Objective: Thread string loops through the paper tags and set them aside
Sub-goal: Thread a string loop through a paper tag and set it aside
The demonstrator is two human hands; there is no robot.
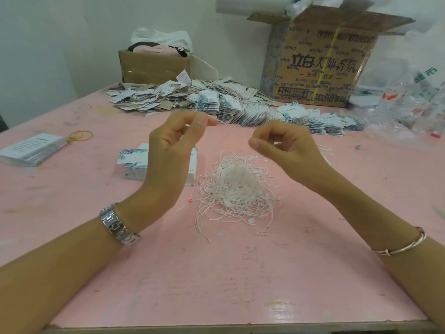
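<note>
curled with thumb against fingertips, left hand [175, 141] and right hand [284, 145] are held raised over the string loops [238, 189]; whether a thread is caught in them cannot be told. a loop is judged due to be passed through a tag from the tag stack [134, 162] behind; threaded tags [216, 102] are heaped farther off.

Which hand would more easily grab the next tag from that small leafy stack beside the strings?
Left, probably. The left hand hovers right by the small tag stack, while the right hand is raised on the string pile's other side, farther away. Whether either hand already pinches a string is unclear.
</note>
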